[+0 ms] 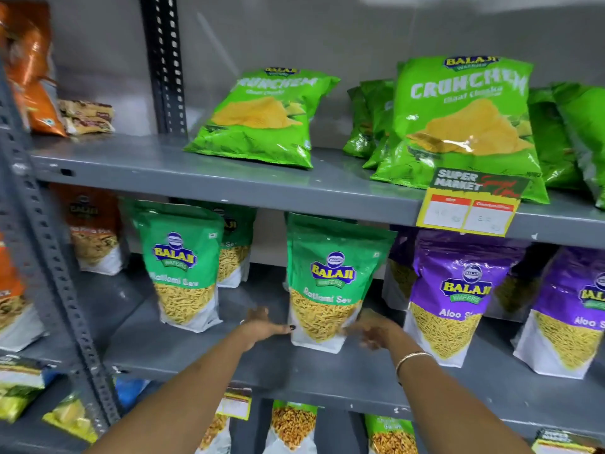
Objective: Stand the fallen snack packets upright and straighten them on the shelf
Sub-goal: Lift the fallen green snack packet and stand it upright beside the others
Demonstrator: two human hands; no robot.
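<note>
Left hand (262, 326) open beside Ratlami Sev packet (327, 286); right hand (373, 332) blurred, grip unclear, overlapping packet's corner.

The right hand (371, 330) is blurred, so I cannot tell if its fingers touch the sev pouch (330, 283). The price tag (471, 204) at 2 o'clock has numbers too smeared to read. It covers the lower corner of the big Crunchem bag (465, 119). At 3 o'clock the frame edge cuts one purple pouch (569, 309). At 9 o'clock the orange pouch (11, 290) is also cut. At 6 o'clock, the lower pouches (291, 427) are cut at the bottom.
</note>
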